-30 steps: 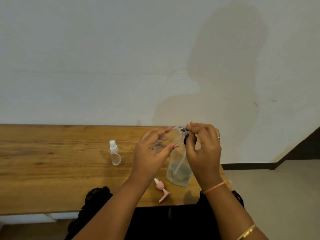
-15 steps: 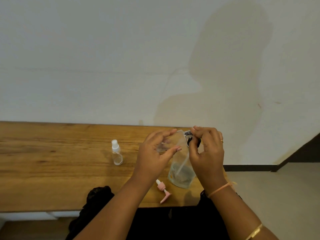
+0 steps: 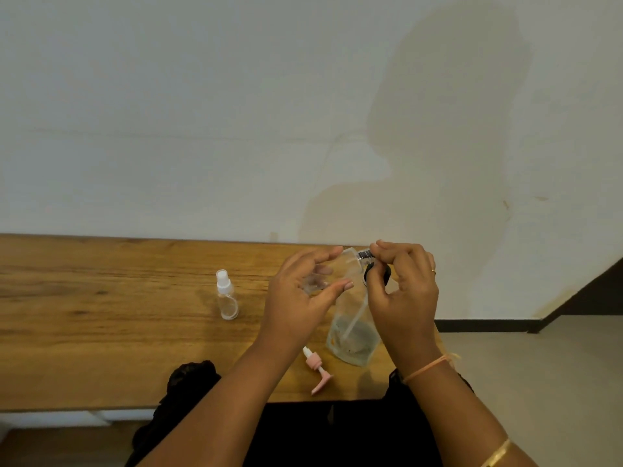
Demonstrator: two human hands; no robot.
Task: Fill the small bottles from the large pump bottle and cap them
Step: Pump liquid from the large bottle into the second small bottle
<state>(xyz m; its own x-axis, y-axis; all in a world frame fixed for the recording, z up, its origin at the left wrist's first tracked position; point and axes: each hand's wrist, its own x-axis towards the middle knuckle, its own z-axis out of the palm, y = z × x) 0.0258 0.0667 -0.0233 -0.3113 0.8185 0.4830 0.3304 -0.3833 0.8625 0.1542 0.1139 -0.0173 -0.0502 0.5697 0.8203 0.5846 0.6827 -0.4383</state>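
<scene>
Small bottle up off the table, both hands on it!
Left hand curls round the clear body and holds it tipped on its side, while the right hand pinches the dark cap at its right end with the fingertips. Directly below them stands the large bottle, near the table's right end, a shallow pool of liquid and a dip tube showing inside. Just left of it, by the near edge, a pink pump head lies flat. Further left, well apart, a white-capped spray bottle stands upright.
</scene>
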